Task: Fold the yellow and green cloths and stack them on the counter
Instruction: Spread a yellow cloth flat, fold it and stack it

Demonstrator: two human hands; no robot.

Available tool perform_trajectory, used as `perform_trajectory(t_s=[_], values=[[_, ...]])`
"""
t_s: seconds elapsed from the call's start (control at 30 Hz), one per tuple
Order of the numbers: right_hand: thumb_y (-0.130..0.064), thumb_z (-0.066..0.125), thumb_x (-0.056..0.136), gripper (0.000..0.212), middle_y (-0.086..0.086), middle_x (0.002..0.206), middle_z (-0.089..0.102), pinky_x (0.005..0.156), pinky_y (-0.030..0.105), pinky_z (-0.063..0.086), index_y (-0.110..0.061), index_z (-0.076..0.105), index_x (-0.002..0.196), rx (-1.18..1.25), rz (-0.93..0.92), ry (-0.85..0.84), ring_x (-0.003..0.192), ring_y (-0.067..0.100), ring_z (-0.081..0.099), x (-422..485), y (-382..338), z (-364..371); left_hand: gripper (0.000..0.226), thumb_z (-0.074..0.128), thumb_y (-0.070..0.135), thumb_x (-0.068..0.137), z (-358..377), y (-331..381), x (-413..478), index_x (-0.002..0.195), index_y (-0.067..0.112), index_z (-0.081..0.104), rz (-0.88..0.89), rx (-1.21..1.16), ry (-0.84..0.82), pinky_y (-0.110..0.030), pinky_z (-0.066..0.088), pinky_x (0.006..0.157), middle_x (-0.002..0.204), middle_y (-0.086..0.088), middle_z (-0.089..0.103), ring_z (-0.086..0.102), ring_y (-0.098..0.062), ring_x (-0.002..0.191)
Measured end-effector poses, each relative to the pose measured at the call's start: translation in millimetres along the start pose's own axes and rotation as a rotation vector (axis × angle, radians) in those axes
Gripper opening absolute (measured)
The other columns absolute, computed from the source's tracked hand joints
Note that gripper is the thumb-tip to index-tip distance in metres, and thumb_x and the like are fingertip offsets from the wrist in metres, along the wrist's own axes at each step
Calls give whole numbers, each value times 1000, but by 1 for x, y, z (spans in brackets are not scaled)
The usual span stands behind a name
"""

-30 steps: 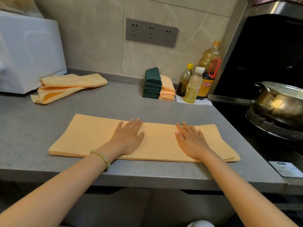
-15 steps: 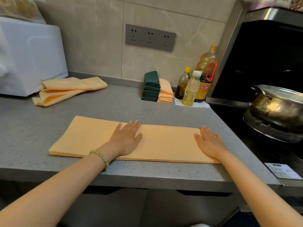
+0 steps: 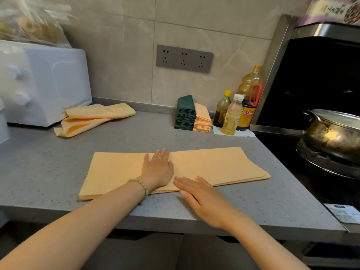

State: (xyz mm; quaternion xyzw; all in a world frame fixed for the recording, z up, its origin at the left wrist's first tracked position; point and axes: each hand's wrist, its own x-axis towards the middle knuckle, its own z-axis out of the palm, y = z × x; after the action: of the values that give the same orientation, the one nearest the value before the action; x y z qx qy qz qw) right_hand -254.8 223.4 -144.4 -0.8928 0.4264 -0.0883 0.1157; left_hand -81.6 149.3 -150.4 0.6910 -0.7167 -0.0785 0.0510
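A long yellow cloth (image 3: pixel 214 164), folded into a strip, lies flat on the grey counter (image 3: pixel 48 164) near its front edge. My left hand (image 3: pixel 158 168) presses flat on the middle of the strip, fingers spread. Just right of it my right hand (image 3: pixel 200 197) lies flat on the counter, its fingertips over the cloth's near edge. At the back by the wall sit a stack of folded green cloths (image 3: pixel 185 114) and, touching it, a stack of folded yellow cloths (image 3: pixel 202 119). A loose, rumpled yellow cloth (image 3: pixel 93 118) lies at the back left.
A white appliance (image 3: pixel 44 82) stands at the back left with a plastic bag on top. Three bottles (image 3: pixel 231 115) stand right of the stacks. The stove with a steel pot (image 3: pixel 335 131) borders the counter on the right. A socket strip (image 3: pixel 184 58) is on the wall.
My right hand slid out to the cloth's right end, then came back left to its near edge beside my left hand. The left hand stayed in the middle. The view tilted up.
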Motion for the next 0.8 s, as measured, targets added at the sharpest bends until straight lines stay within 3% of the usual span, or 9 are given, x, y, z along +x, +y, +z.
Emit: perform_trajectory(t_s=[0.17, 0.3, 0.47, 0.53, 0.67, 0.8], values=[[-37, 19, 103, 43, -28, 149, 22, 115, 18, -2, -39, 30, 144, 90, 53, -19, 136, -17, 9, -7, 24, -8, 57, 9, 37, 104, -11, -11, 2, 152, 12, -8, 117, 50, -142, -38, -5, 119, 160, -2, -13, -10, -17, 147], [-39, 21, 102, 40, -33, 145, 25, 116, 17, 1, -44, 34, 139, 153, 80, -40, 133, -21, 10, -15, 47, -16, 55, 11, 37, 104, -22, -37, -8, 153, 18, -4, 307, 12, -198, -28, -5, 117, 160, 3, -9, -7, -12, 147], [-37, 23, 102, 38, -34, 142, 25, 120, 28, 6, -44, 37, 137, 108, 176, -1, 131, -21, 13, -20, 71, -31, 54, 17, 40, 104, -18, -58, -22, 153, 24, 0, 420, 4, -142, -20, -8, 113, 160, 8, -5, -6, -6, 146], [-41, 26, 101, 39, -33, 141, 22, 120, 29, 5, -42, 36, 138, 60, 201, 7, 133, -17, 12, -20, 64, -35, 54, 17, 41, 103, -15, -56, -25, 153, 28, 1, 425, 15, -110, -21, -8, 114, 160, 8, -5, -6, -7, 146], [-64, 33, 90, 59, -30, 148, 12, 113, 16, 0, -42, 26, 145, -68, 148, -1, 138, -9, 6, -23, 22, -24, 50, 16, 42, 103, -15, -55, -26, 151, 36, 4, 441, 7, -108, -26, -6, 117, 160, 8, -5, -6, -10, 147], [-65, 37, 89, 66, -25, 154, 6, 109, 12, -7, -40, 19, 148, -58, 1, 0, 135, -13, -3, -18, -31, -2, 48, 18, 38, 104, -15, -57, -26, 151, 36, 7, 453, -23, -121, -26, -7, 117, 160, 6, -5, -7, -10, 147]])
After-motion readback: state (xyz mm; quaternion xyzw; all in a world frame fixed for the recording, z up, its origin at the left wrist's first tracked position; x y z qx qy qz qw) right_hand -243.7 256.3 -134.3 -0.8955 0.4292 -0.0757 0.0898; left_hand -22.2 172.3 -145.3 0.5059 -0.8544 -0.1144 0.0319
